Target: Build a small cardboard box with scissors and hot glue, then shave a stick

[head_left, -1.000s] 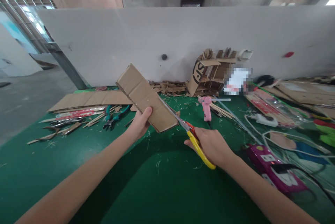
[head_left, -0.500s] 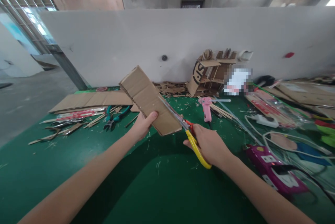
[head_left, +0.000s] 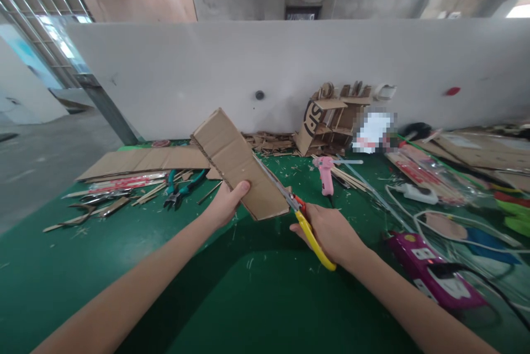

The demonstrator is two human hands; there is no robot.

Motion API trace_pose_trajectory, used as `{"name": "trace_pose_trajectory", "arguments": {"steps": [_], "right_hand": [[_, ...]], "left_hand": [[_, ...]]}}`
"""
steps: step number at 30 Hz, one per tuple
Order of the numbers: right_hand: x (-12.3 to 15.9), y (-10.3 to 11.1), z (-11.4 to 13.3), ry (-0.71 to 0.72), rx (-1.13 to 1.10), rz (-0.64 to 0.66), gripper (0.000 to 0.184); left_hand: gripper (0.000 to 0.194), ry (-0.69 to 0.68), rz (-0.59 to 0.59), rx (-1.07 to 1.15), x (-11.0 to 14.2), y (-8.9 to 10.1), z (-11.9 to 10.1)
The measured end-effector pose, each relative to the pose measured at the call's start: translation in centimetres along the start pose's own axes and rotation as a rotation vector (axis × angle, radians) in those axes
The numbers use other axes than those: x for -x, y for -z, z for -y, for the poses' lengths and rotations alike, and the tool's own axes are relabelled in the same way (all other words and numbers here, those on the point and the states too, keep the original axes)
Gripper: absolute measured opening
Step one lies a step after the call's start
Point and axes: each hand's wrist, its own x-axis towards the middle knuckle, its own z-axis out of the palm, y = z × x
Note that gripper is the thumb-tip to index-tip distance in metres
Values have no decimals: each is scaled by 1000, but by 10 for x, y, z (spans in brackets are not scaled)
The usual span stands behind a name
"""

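Note:
My left hand (head_left: 229, 202) grips a brown cardboard piece (head_left: 238, 163) by its lower left edge, thumb on its face. The cardboard is held tilted above the green table. My right hand (head_left: 329, 231) is closed on scissors (head_left: 308, 232) with yellow and red handles. The scissor blades lie along the cardboard's right edge, pointing up and left; how far they are parted is hard to make out. Behind my right hand a pink glue gun (head_left: 326, 173) stands on the table with a clear stick in its back.
Left on the green table (head_left: 124, 265) lie flat cardboard (head_left: 141, 162), teal-handled pliers (head_left: 182, 189) and wooden sticks. A cardboard shelf (head_left: 327, 122) stands against the white partition (head_left: 186, 78). At right are a purple power strip (head_left: 434, 271), cables and packaged sticks (head_left: 426, 169).
The whole view has shifted slightly, so things sit a little lower in the picture. Both hands keep their hold, and the scissors stay at the cardboard's right edge.

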Motion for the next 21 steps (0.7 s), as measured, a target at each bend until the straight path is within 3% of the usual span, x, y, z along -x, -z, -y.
{"name": "trace_pose_trajectory", "arguments": {"steps": [7, 13, 21], "right_hand": [[1, 13, 2, 2, -99, 15, 39], [2, 12, 5, 19, -58, -2, 44], [2, 1, 0, 39, 7, 11, 59]], "left_hand": [[78, 23, 13, -30, -1, 4, 2], [71, 10, 64, -58, 0, 9, 10], [86, 43, 88, -89, 5, 0, 3]]}}
